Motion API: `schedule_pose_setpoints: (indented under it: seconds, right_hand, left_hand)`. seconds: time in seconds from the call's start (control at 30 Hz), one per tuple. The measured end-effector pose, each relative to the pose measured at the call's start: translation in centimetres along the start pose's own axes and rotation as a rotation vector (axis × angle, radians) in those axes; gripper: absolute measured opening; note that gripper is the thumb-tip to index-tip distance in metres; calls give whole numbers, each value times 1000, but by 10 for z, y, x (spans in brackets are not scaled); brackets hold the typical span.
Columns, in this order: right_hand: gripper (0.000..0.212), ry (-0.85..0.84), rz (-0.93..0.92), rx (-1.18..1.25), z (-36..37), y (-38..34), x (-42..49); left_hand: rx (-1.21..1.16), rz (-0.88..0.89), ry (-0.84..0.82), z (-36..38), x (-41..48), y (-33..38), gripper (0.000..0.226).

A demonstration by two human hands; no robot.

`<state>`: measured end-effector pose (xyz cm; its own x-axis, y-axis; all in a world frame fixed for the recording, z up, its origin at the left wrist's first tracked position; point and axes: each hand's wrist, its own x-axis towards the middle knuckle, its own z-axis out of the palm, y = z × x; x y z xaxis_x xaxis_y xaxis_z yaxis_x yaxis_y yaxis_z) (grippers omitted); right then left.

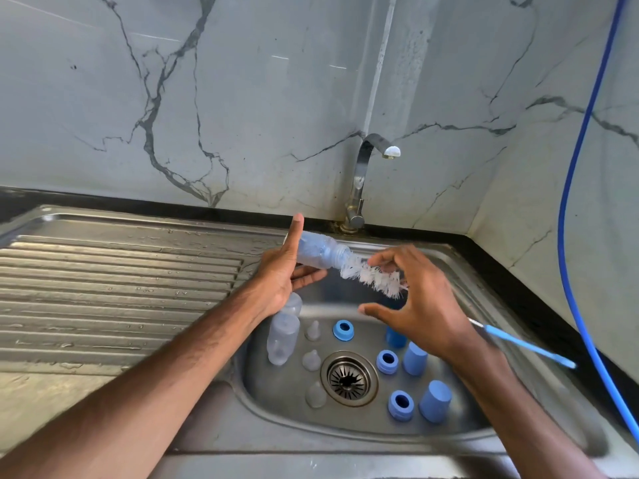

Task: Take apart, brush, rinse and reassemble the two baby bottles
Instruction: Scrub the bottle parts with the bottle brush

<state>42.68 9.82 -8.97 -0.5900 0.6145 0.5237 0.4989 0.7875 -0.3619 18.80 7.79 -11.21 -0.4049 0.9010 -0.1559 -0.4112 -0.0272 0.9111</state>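
- the left hand (281, 271) grasps a clear bottle (318, 252) above the sink (484, 271), thumb under it and index finger pointing straight up along its far side.
- the bottle lies roughly level in the air, open mouth facing right, with no ring or nipple on it.
- the white bristle head of a bottle brush (373, 276) has its tip at the bottle's mouth; its blue handle sticks out to the right from behind the right hand (425, 305).
- the right hand's fingers curve over the top of the bristles and the thumb is spread below, apart from them; i cannot tell whether this hand truly grips the brush.
- a second clear bottle (283, 337) sits at the left of the basin, partly under the left wrist.
- three clear nipples (311, 359) stand in a column just left of the drain (349, 378).
- three blue rings (387, 361) sit around the drain, each apart from the others.
- blue caps (435, 402) stand beside the rings on the right; one is partly hidden under the right hand.
- a faucet (361, 181) rises behind the basin, and a blue hose (581, 202) hangs down the right wall.
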Motion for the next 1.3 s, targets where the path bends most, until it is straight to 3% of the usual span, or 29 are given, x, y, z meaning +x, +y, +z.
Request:
schedule_pose_setpoints:
  seconds: [0.1,0.23,0.4,0.47,0.57,0.63,0.7,0.83,0.9,1.03,1.1,1.17,1.2,1.3]
  right_hand:
    - [29,102,-18,5,3,-5,1]
    - [6,130,181,314,0,-7,0]
    - [27,-121,640,729,-10,-3,3]
    - [31,-183,720,744,-11,-3,2]
    - [37,-24,496,270,-8,-5,1]
    - [43,16,346,110,-6,-10,2]
    - [47,-13,260,93,0,-8,0]
    - [21,49,279,197,6,-1,2]
    - [19,20,399,287,4,5,5]
    - [22,-175,717,716,-3,3,8]
    - [23,-77,666,518,-4,5,9]
    - [33,103,486,131,-5,4,6]
    - [38,140,396,92,-6,1,4]
    - [62,-9,244,122,-1,-9,0]
  left_hand:
    - [-5,-6,-18,3,-2,-1,76]
    - [8,29,-138,3,-4,2,76]
    - [-59,98,-394,9,-7,4,72]
    - [-67,110,-421,10,-7,3,66]
    - [-32,67,-305,7,-6,0,53]
    - [-4,36,-198,3,-3,-3,47]
    - [-10,33,-139,1,-1,-3,52]
    - [-10,45,-192,2,-4,2,64]
    - [-19,53,-265,4,-7,2,60]
    - [-61,65,-367,11,-9,2,62]
    - [-69,61,-342,11,-8,1,61]
    - [-79,40,-265,8,-6,0,58]
    - [-80,28,-221,6,-4,0,58]
    - [-98,-2,-109,3,0,-1,66]
